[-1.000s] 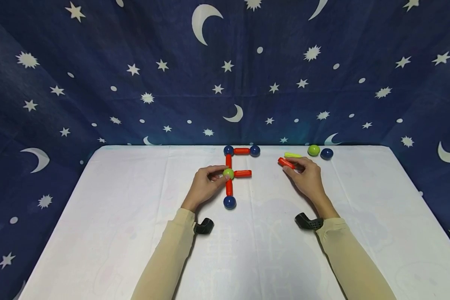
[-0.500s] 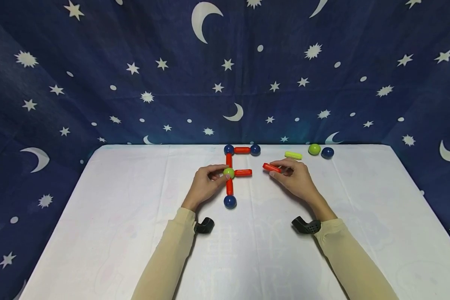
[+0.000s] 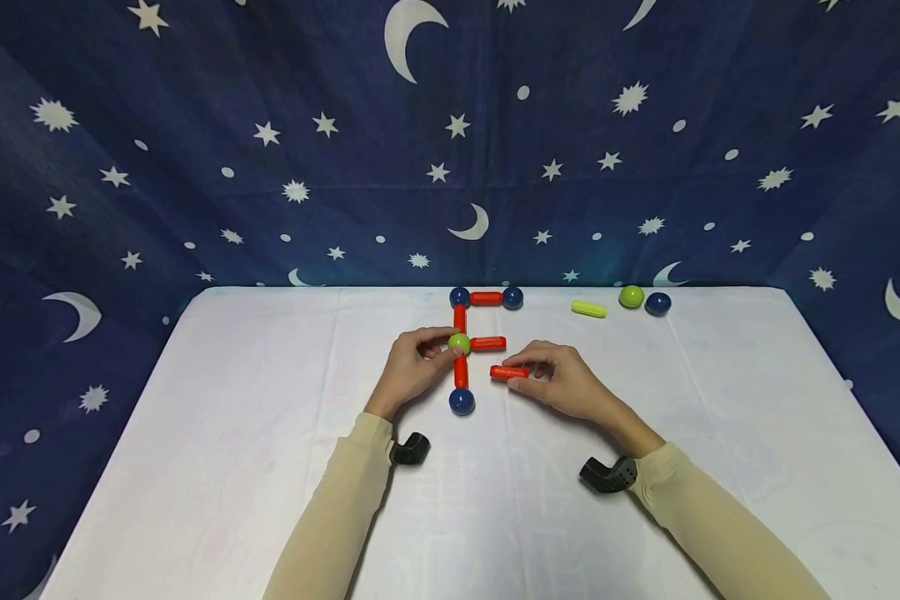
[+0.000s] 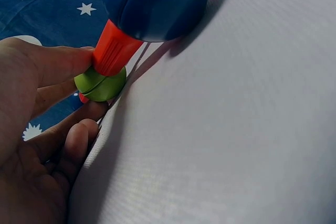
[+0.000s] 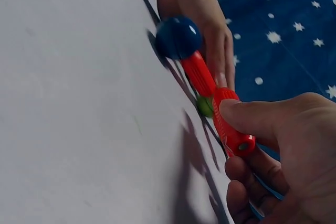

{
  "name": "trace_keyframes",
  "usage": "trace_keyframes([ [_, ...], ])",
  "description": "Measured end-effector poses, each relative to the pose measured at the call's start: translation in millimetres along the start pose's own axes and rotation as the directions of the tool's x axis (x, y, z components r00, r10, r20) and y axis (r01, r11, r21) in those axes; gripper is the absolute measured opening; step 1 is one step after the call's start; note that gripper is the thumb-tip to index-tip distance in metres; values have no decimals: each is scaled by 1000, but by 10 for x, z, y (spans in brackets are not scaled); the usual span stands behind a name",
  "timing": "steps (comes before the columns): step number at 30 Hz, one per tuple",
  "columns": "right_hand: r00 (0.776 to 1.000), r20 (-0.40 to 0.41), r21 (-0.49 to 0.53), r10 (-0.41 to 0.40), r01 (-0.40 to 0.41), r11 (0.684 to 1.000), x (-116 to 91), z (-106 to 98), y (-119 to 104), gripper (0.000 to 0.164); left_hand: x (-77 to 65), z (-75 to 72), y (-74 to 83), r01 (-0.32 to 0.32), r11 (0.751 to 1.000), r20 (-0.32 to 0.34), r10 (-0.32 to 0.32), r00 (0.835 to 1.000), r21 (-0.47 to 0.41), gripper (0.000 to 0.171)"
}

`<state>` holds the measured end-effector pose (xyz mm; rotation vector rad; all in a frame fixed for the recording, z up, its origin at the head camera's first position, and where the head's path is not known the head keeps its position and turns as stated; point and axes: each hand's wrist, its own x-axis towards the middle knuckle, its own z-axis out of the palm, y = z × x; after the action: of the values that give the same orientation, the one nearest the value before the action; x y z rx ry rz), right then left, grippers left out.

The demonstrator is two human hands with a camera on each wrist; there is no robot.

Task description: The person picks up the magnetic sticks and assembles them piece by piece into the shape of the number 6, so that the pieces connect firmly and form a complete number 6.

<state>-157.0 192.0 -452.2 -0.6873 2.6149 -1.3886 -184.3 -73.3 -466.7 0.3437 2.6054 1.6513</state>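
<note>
My left hand [image 3: 408,369] pinches a green ball [image 3: 459,343] between thumb and fingers. That ball is the middle joint of a flat frame of red rods and blue balls. From it one red rod [image 3: 489,343] points right with a bare end. Another leads down to a blue ball [image 3: 461,402], and a third leads up to a corner blue ball [image 3: 459,297]. A top rod [image 3: 486,298] runs right to a further blue ball [image 3: 512,297]. My right hand [image 3: 567,383] pinches a loose red rod [image 5: 231,124], held sideways just right of the lower upright rod, apart from it.
A yellow-green rod [image 3: 588,309], a loose green ball [image 3: 632,297] and a loose blue ball [image 3: 658,303] lie near the back edge of the white table [image 3: 217,417], right of the frame. Behind the table hangs a dark blue cloth [image 3: 307,125] with moons and stars.
My right hand has carried the red rod left and toward me, away from the yellow-green rod to beside the frame's lower part. My left hand has kept its pinch on the green ball.
</note>
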Motion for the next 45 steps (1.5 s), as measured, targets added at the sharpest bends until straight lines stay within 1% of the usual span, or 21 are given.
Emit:
trace_keyframes([
  [6, 996, 89, 21, -13, 11, 1000, -24, 80, -67, 27, -3, -3, -1, -4, 1000, -7, 4, 1000, -4, 29],
  [11, 992, 129, 10, -10, 9, 1000, -45, 121, -90, 27, -1, -1, -7, -16, 1000, -10, 16, 1000, -4, 30],
  [17, 991, 132, 19, -29, 27, 999, -63, 158, -99, 25, -1, 1, -2, -21, 1000, -7, 21, 1000, -3, 30],
  [23, 989, 149, 17, -12, 10, 1000, -79, 173, -105, 26, 9, -4, -6, -28, 1000, 0, 28, 1000, 2, 29],
  [30, 989, 148, 18, -5, 2, 1000, -86, 183, -120, 27, 1, -7, 2, -28, 1000, 1, 28, 1000, 13, 28],
  [38, 989, 147, 8, -2, 1, 1000, -81, 186, -129, 28, -1, -8, 5, -34, 999, 0, 34, 999, 6, 29],
  [45, 992, 129, 9, -9, 8, 1000, -84, 179, -125, 30, -3, -6, 14, -15, 1000, 2, 15, 1000, -2, 29],
])
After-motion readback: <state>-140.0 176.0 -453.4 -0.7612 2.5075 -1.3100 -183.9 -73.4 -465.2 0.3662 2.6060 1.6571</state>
